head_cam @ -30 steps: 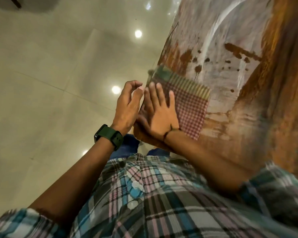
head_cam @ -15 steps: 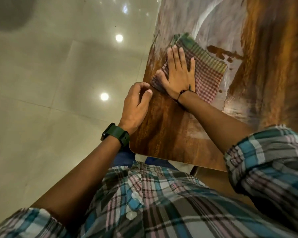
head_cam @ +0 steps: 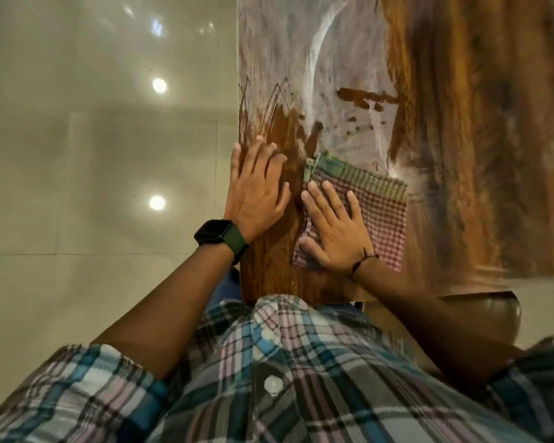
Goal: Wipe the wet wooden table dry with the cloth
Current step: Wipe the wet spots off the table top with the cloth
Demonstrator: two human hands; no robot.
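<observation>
Cloth (head_cam: 381,215) under flat right hand (head_cam: 339,235)

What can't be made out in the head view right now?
- Cloth: the part under the right hand is hidden, so contact there is unseen.
- Wooden table: far and right parts are cut off by the frame edges; the right side is motion-blurred, so wet and dry areas are hard to tell apart.
- Table near edge: covered by the plaid shirt.
- Left hand: palm contact with the table is hidden.
</observation>
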